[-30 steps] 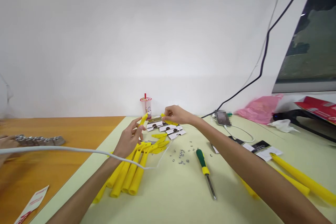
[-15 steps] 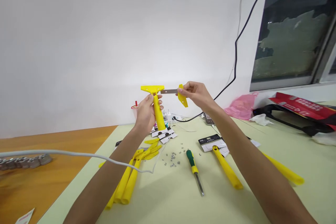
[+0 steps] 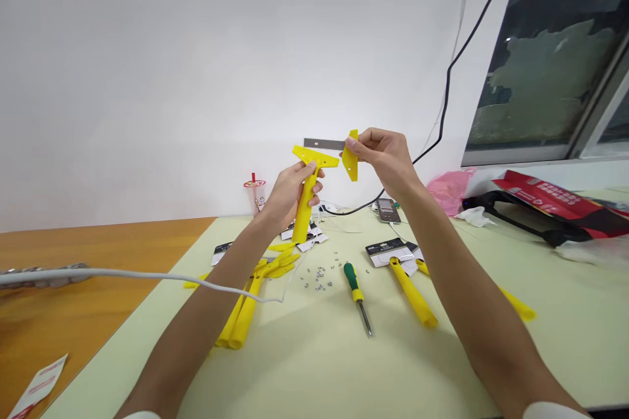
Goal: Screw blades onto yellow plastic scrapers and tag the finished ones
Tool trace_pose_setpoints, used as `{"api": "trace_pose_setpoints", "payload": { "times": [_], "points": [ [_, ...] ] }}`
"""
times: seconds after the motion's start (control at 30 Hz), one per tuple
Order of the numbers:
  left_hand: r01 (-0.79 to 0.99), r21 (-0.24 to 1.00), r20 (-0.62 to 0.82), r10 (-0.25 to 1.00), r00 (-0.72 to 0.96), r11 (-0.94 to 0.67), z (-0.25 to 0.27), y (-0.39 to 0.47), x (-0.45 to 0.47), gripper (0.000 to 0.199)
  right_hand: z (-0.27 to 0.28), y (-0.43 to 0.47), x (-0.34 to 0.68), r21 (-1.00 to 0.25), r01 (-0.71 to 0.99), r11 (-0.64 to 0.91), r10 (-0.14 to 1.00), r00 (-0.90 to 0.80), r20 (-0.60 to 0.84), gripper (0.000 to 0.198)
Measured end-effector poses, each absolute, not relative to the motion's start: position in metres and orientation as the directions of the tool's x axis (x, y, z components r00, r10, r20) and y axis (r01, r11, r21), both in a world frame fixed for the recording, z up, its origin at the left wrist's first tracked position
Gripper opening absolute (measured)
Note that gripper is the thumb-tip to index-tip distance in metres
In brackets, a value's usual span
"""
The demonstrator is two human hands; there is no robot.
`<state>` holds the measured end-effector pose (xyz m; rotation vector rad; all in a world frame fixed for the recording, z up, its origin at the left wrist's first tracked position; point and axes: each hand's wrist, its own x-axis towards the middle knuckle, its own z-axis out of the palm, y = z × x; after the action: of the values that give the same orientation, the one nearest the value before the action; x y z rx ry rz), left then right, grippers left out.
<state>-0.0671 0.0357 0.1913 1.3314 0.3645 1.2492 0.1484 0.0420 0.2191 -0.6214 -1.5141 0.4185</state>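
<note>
My left hand (image 3: 289, 191) is closed round a yellow scraper handle (image 3: 303, 213), its wide head tilted and facing up. Between the thumb and fingers of my right hand (image 3: 386, 152) are a yellow plastic cover plate (image 3: 350, 162) and a thin grey scraper blade (image 3: 323, 143). The blade points left, just above the scraper head; whether they touch I cannot tell. Below on the table lie a green and yellow screwdriver (image 3: 357, 298), a scatter of small metal nuts or screws (image 3: 319, 280) and a pile of yellow scraper parts (image 3: 246, 317).
More yellow handles (image 3: 413, 294) lie at right by black and white cards (image 3: 388, 253). A phone (image 3: 388, 211), a pink bag (image 3: 449, 191), a red and black package (image 3: 555, 206) and a lidded cup (image 3: 254, 196) stand farther back. A white cable (image 3: 147, 276) crosses at left.
Both hands have shifted right in view. The blade and cover plate have risen above the scraper head, and the head has tilted and moved closer to the plate.
</note>
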Motion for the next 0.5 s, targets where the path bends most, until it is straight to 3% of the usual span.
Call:
{"api": "trace_pose_setpoints", "payload": {
  "times": [0.27,0.5],
  "points": [
    [-0.395,0.842,0.507,0.791,0.343,-0.368,0.192,0.034,-0.067,0.045,0.222,0.024,0.143,-0.574,0.198,0.795,0.59,-0.034,0.806,0.055],
    [-0.311,0.815,0.571,0.768,0.291,-0.489,0.198,0.029,-0.072,0.042,0.222,0.017,0.145,-0.521,0.291,0.803,0.573,-0.131,0.809,0.053]
  ]
}}
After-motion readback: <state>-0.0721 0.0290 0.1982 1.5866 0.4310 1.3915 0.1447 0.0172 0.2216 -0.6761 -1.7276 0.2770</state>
